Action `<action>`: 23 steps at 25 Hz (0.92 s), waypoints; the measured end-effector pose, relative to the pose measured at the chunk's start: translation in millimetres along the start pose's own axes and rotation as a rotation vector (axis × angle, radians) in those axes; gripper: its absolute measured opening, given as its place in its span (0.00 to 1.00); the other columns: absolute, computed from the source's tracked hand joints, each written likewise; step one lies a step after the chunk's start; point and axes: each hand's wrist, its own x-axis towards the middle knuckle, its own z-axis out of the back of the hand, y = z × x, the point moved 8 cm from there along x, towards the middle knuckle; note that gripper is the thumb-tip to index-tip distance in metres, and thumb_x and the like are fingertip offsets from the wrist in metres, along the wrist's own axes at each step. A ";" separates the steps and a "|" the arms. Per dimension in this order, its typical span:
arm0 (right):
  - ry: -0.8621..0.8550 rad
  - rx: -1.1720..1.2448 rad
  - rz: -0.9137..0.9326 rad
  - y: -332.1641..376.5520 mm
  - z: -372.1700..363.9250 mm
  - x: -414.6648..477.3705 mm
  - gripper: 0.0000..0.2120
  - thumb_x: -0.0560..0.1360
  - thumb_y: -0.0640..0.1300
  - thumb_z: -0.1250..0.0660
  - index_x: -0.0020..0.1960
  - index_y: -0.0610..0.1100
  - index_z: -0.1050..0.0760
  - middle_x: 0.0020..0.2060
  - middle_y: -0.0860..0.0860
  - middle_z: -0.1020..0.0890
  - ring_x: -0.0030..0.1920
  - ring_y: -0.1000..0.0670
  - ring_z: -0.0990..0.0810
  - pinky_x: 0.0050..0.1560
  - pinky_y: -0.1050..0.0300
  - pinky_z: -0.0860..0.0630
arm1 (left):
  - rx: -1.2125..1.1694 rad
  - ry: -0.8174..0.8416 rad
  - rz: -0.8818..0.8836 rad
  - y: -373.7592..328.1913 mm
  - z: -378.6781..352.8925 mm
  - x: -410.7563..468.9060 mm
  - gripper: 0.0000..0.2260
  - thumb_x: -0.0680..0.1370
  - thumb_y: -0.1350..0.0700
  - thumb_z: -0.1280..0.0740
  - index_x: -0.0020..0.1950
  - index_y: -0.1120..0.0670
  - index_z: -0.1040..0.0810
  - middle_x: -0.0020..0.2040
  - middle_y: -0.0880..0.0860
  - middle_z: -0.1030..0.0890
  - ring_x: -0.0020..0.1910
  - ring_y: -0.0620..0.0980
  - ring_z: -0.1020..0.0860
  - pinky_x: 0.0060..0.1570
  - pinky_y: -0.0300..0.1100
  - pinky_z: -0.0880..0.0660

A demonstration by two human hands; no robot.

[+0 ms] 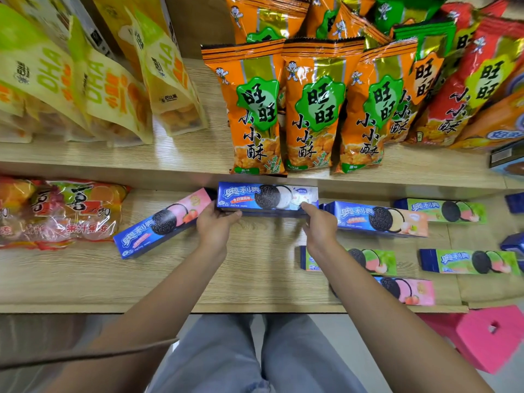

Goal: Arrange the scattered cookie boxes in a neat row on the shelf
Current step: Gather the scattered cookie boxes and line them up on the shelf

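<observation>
Wooden shelf (85,279) carries scattered cookie boxes. Left hand (214,226) and right hand (319,225) grip the ends of a blue box (266,197) at the far edge, centre. Pink box (161,222) lies tilted, touching its left end; peach box (380,218) sits just right, green boxes (470,261) farther right.

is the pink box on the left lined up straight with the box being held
No, the pink box lies at a slant, while the held box sits level.
</observation>
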 end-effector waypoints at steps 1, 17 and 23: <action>0.015 -0.014 0.005 1.6 2.3 -2.2 0.10 0.70 0.41 0.30 0.35 0.41 0.30 0.31 0.49 0.32 0.34 0.51 0.33 0.49 0.52 0.31 | 0.024 -0.016 -0.002 -3.0 -0.6 -4.6 0.16 0.68 0.74 0.33 0.53 0.61 0.25 0.42 0.51 0.20 0.42 0.47 0.23 0.42 0.32 0.24; -0.157 -0.262 0.470 102.2 268.2 48.7 0.04 0.72 0.37 0.34 0.46 0.39 0.23 0.38 0.47 0.22 0.38 0.50 0.25 0.38 0.65 0.30 | 0.682 0.120 0.060 54.3 -165.7 -103.8 0.23 0.71 0.48 0.31 0.62 0.59 0.26 0.59 0.59 0.21 0.57 0.54 0.24 0.53 0.41 0.31; 0.205 -0.299 0.148 62.6 240.1 91.7 0.05 0.70 0.48 0.31 0.39 0.47 0.23 0.38 0.50 0.22 0.39 0.52 0.26 0.42 0.57 0.33 | 0.598 0.144 0.073 70.5 -184.3 -104.4 0.27 0.69 0.39 0.32 0.61 0.54 0.26 0.56 0.49 0.23 0.58 0.53 0.25 0.62 0.50 0.30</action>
